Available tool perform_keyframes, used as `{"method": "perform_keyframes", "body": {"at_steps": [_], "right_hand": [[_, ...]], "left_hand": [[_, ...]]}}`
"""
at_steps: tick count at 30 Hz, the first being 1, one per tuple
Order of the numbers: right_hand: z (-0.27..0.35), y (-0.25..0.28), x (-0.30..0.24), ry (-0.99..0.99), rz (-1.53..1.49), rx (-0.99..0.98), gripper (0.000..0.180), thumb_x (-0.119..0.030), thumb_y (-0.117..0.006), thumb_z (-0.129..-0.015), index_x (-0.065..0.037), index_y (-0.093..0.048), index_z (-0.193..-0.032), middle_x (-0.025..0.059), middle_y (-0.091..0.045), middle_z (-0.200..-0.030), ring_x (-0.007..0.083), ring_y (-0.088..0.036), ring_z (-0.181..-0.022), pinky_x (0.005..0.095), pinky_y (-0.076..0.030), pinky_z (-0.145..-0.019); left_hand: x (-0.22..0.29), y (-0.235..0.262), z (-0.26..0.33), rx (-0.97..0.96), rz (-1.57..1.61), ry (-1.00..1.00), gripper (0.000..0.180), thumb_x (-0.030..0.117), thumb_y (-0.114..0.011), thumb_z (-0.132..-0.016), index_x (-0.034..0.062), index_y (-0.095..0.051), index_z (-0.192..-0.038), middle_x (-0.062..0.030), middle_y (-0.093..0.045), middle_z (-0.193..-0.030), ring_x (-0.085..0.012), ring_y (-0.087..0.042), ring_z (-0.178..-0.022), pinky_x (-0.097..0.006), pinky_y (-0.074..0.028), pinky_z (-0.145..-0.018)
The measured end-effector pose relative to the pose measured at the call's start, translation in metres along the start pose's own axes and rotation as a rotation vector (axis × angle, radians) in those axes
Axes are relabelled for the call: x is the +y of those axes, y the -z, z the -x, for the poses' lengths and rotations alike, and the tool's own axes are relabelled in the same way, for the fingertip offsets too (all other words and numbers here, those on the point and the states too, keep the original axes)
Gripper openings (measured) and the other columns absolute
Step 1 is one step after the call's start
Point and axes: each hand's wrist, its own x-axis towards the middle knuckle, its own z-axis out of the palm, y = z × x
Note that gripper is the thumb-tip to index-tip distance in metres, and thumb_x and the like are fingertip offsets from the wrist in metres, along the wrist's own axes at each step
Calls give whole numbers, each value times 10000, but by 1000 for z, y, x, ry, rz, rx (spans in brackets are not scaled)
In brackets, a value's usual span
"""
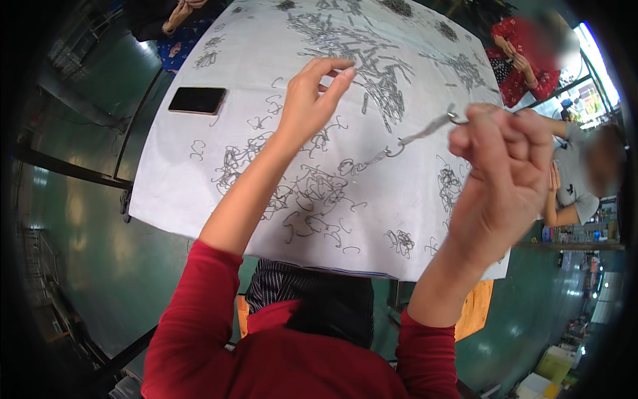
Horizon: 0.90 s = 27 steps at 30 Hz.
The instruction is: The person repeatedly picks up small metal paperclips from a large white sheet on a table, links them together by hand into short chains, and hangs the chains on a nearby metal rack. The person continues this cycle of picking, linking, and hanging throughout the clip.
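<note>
white-covered table (173, 173), wire hooks (312, 193) scattered. right hand (502, 166) at 3 o'clock clamps a hook chain (405, 141); left hand (312, 100), fingers apart, empty. keep chain taut, judged best.

Black phone (197, 100) on white table (166, 193)

A workshop: the white-covered counter (173, 193) carries heaps of wire hooks (312, 193) and metal clips (372, 73), other seated workers (525, 63) share it at upper right, and the floor (86, 239) is painted green.
</note>
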Motion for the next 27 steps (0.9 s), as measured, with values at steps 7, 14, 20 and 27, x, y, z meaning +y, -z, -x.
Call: {"method": "perform_keyframes", "body": {"at_steps": [7, 14, 20, 27], "right_hand": [[21, 39, -58, 111, 129, 48, 314, 104, -613, -757, -4, -445, -999, 117, -560, -815, 155, -550, -577, 239, -483, -524], [78, 67, -93, 33, 231, 180, 382, 126, -596, -702, -26, -339, -940, 92, -465, -708, 136, -470, -460, 216, -457, -420], [144, 78, -93, -143, 85, 325, 456, 101, -770, -657, -59, -405, -877, 113, -587, -769, 213, -629, -584, 329, -577, -465], [231, 95, -64, -260, 209, 84, 372, 186, -679, -717, -10, -438, -921, 166, -629, -836, 208, -660, -730, 301, -574, -660]], "left_hand": [[-164, -105, -18, -254, -793, 207, 318, 350, -702, -778, 81, -697, -948, -118, -667, -1038, -297, -636, -925, -387, -511, -795], [-139, -128, -20, -475, -904, 193, 198, 75, -564, -791, -1, -642, -956, -191, -652, -1043, -353, -634, -988, -418, -519, -833], [-134, -113, 13, -392, -721, 234, 245, 108, -641, -798, 40, -658, -1032, -130, -697, -867, -274, -670, -836, -355, -529, -760], [42, -34, 151, -475, 66, 178, 116, 88, -671, -831, 11, -675, -917, -40, -679, -789, -89, -608, -723, -245, -492, -689]]}}
